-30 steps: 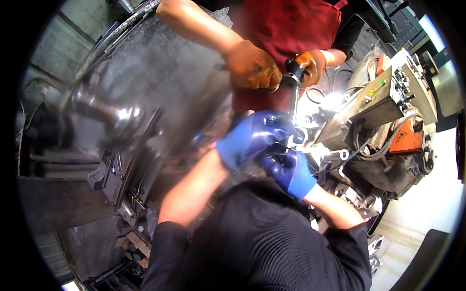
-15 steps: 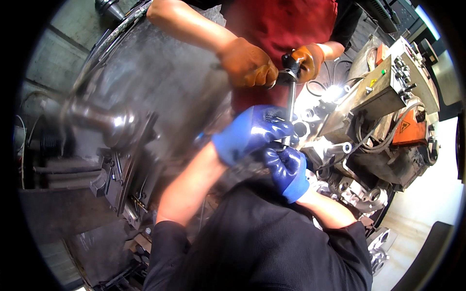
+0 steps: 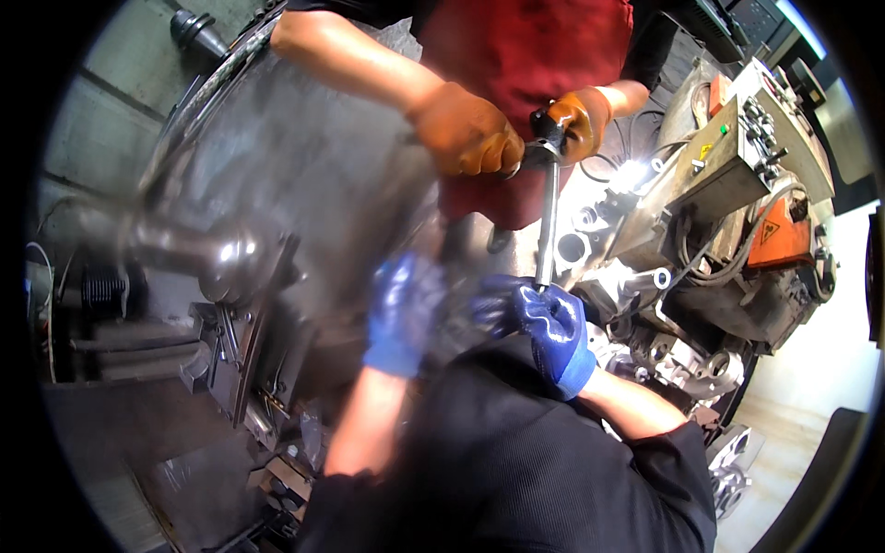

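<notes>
Head view puts the long metal wrench shaft (image 3: 548, 221) at the centre of everything, so take it as your landmark. It stands nearly upright, long axis running top to bottom, its lower tip pointing down into the machine's grey castings (image 3: 636, 286) and its handle end up.

Your right hand (image 3: 544, 323), in a blue glove, sits at the foot of that shaft, fingers curled around the fitting just beneath the tip; that grip is clenched, though what exactly it clasps is hidden by the glove. Your left hand (image 3: 403, 313), also blue-gloved, hangs left of the shaft's lower end, too blurred for you to tell whether its grip is closed or loose.

At the shaft's top, a co-worker's two orange-gloved hands (image 3: 466, 138) clamp the crossbar. Right of the shaft lies a grey control box (image 3: 737, 147).
</notes>
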The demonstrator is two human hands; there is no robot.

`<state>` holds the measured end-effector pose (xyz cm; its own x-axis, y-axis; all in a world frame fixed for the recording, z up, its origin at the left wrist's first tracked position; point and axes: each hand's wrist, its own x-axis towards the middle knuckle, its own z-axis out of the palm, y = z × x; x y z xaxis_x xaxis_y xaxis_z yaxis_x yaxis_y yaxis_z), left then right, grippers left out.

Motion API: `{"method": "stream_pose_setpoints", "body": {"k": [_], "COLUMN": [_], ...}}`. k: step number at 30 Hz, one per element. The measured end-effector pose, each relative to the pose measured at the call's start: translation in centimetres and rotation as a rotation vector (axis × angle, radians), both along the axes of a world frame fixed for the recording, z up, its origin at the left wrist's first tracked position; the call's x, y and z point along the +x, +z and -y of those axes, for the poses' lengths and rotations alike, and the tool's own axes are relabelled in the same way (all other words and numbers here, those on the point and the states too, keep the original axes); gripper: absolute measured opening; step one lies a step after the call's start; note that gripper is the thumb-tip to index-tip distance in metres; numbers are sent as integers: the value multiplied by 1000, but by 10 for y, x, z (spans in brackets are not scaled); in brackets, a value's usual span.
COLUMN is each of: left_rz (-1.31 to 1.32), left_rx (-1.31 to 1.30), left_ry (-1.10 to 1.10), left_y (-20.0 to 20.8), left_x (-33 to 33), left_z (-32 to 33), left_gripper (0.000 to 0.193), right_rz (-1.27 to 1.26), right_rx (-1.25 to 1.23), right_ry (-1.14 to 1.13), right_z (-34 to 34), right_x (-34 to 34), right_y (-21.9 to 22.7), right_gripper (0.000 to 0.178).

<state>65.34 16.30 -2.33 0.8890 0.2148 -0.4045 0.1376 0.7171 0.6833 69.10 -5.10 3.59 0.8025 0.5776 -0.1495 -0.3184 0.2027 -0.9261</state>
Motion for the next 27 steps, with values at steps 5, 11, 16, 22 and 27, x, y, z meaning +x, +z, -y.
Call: {"method": "stream_pose_setpoints", "body": {"k": [5,11,16,22,27], "left_rz": [203,146,375,515,513], "left_rx": [-677,-816,-946,-656,-154], "left_ry": [-137,97,-25,-109,-123], "left_y": [33,-5,-13,-13,18], "left_x": [-9,19,21,23,24], "left_z": [47,50,42,26,13], "left_gripper": [52,33,40,55,55], "right_rz": [36,-99,-403,-343,-430], "right_rx": [44,-82,-30,-97,-33], "right_ry": [32,-21,-204,-275,-263], "right_z": [1,9,-26,-39,-44], "right_x": [1,24,74,74,75], "right_y": [4,6,24,1,-6], "right_gripper": [35,36,32,35,33]}}
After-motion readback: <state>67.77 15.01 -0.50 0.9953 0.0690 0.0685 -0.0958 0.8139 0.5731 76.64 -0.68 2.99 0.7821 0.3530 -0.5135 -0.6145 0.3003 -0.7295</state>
